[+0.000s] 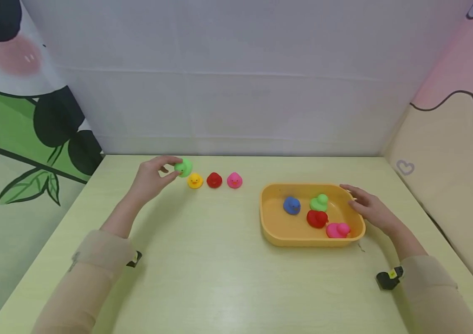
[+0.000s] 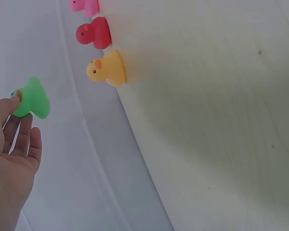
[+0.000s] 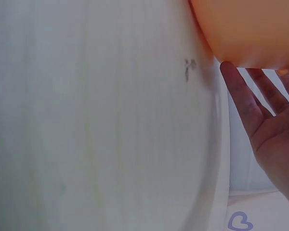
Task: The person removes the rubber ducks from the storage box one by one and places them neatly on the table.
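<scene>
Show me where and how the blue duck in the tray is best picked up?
Probably from straight above, thumb and fingers pinching opposite sides of its rounded body. The blue duck sits inside the yellow tray, whose raised walls would hinder coming in sideways. Bare tray floor around the duck should leave room for fingers.

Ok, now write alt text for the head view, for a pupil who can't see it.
A left hand pinches a green toy duck near a yellow duck, red duck and pink duck lined up on a table; the right hand touches an orange tray holding four more ducks.
</scene>
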Available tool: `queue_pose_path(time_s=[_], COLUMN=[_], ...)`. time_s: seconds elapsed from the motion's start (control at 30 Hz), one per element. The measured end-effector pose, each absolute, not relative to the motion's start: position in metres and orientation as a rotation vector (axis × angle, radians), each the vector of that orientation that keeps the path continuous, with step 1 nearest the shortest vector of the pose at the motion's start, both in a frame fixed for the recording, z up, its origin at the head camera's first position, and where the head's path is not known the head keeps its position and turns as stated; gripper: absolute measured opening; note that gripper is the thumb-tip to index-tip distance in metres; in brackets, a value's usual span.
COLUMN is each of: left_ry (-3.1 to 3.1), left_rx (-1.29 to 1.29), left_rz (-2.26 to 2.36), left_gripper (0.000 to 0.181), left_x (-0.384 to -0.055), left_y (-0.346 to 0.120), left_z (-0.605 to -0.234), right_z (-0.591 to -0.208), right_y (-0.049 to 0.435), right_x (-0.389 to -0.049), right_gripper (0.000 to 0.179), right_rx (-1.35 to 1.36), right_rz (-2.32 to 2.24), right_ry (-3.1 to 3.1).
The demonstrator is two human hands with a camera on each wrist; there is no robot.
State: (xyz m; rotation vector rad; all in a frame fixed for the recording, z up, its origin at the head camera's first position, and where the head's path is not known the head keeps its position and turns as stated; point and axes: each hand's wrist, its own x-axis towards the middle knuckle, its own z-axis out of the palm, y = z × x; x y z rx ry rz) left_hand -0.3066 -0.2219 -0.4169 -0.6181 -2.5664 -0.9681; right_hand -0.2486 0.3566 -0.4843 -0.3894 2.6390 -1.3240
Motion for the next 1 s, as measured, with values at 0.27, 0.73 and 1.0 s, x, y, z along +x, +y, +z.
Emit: queue_pose_path(time_s=[0.27, 0.73, 1.0], left_ry=[-2.624, -2.795, -2.866], left_rx=[-0.576, -0.497, -0.440], left_rz=[-0.998, -0.988, -1.020], left_gripper=[0.030, 0.030, 0.030], left_x=[-0.323, -0.341, -0.349], left_y=[-0.227, -0.240, -0.246], left_z=[-0.434, -0.457, -0.467], right_z=[-0.489, -0.488, -0.487], right_y=[0.358, 0.356, 0.354], right_x=[-0.249, -0.250, -0.249], right_gripper=[0.053, 0.052, 0.052], right_rx=[-0.367, -0.389, -0.385], right_rz=[-1.325, -1.344, -1.351], right_ry=[2.634, 2.622, 2.618])
